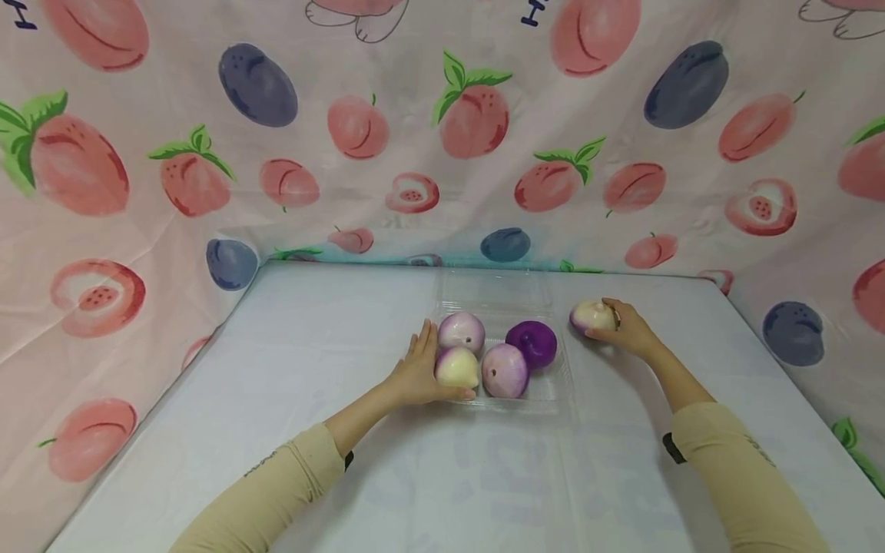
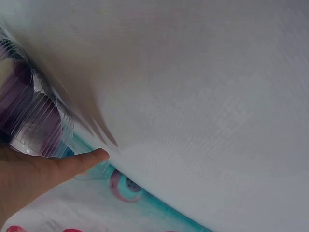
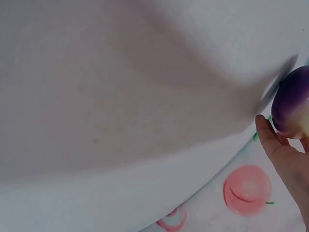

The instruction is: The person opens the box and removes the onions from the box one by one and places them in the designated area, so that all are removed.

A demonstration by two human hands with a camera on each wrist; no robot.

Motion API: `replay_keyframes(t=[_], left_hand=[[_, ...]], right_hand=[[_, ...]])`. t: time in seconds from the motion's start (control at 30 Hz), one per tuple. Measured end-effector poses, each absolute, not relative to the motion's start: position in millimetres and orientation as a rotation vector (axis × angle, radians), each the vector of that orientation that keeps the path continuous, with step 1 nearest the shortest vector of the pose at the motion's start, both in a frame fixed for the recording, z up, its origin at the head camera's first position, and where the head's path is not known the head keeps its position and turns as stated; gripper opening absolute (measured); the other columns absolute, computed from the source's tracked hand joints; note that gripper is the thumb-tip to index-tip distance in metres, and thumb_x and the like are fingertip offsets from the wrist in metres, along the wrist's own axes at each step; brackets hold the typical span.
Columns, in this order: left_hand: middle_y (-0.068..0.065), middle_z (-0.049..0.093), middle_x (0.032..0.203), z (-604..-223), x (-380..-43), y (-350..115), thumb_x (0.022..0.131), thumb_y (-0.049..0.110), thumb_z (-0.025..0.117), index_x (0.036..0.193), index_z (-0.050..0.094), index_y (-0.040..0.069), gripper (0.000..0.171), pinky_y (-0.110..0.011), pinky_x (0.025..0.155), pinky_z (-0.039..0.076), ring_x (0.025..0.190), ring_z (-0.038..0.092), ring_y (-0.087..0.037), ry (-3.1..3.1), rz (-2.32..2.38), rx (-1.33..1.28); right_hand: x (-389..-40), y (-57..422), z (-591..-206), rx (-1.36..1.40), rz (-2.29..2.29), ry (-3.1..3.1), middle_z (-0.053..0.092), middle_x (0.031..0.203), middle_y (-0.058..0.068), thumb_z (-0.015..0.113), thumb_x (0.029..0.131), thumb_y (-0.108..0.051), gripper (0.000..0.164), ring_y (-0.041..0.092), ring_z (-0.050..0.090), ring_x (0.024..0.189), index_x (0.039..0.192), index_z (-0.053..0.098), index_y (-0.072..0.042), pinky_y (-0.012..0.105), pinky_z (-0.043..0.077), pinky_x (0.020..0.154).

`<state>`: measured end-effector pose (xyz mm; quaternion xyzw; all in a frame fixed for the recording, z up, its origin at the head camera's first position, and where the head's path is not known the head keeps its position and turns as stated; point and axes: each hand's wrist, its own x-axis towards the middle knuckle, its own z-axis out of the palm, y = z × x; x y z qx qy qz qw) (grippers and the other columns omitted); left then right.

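In the head view my right hand [image 1: 628, 330] holds a purple-and-white onion [image 1: 589, 316] between thumb and fingers, to the right of a clear plastic box [image 1: 546, 390]. The right wrist view shows this onion [image 3: 292, 104] at its right edge, above its shadow on the table. My left hand [image 1: 416, 376] lies along the box's left side with fairly straight fingers, its thumb across the front left corner. Inside the box sit a pale purple onion [image 1: 459, 330], a cream one [image 1: 458, 367], another pale purple onion [image 1: 505, 372] and a deep purple onion [image 1: 532, 342].
The box's clear lid [image 1: 492, 289] is folded back behind it. A white-covered table [image 1: 325, 330] spreads around the box. Behind and beside the table hangs a cloth [image 1: 408, 100] printed with peaches and plums.
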<state>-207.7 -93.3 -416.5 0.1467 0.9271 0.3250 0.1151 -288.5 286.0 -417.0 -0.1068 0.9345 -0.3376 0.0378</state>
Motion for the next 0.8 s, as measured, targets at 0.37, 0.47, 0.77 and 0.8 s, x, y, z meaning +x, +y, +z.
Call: replay_keyframes(t=[0.37,0.47,0.77,0.8], left_hand=[[-0.017,-0.012,0.158,-414.3,-206.7,-93.3,0.067,0.056,0.077,0.15,-0.004,0.0,0.129,-0.067,0.108,0.015,0.144,-0.005,-0.043,2.714,0.955,0.436],[-0.016,-0.012,0.158,-413.2,-207.5,-93.4,0.067,0.056,0.077,0.15,-0.004,0.0,0.129,-0.066,0.109,0.015,0.144,-0.005,-0.043,2.714,0.951,0.437],[-0.017,-0.012,0.158,-414.2,-208.1,-94.2,0.066,0.059,0.076,0.15,-0.004,0.0,0.13,-0.067,0.107,0.016,0.144,-0.005,-0.043,2.707,0.95,0.433],[-0.017,-0.012,0.158,-414.3,-207.9,-94.3,0.066,0.059,0.076,0.15,-0.004,0.001,0.13,-0.068,0.107,0.015,0.144,-0.005,-0.043,2.706,0.952,0.43]], right_hand=[[-290.1,284.0,-418.9,-0.311,-1.063,2.835,0.025,0.138,0.045,0.07,0.082,-0.022,0.087,0.058,0.024,0.129,0.141,0.019,0.018,0.066,0.021,0.105],[-291.0,284.1,-417.3,-0.32,-1.071,2.834,0.024,0.138,0.046,0.071,0.082,-0.022,0.089,0.058,0.023,0.129,0.141,0.017,0.018,0.066,0.021,0.105],[-287.5,283.9,-414.4,-0.354,-1.071,2.862,0.027,0.136,0.044,0.071,0.082,-0.021,0.086,0.057,0.031,0.124,0.141,0.02,0.017,0.065,0.027,0.102],[-287.0,283.7,-413.8,-0.367,-1.068,2.871,0.028,0.135,0.044,0.071,0.082,-0.021,0.086,0.057,0.032,0.122,0.14,0.021,0.017,0.065,0.028,0.101]])
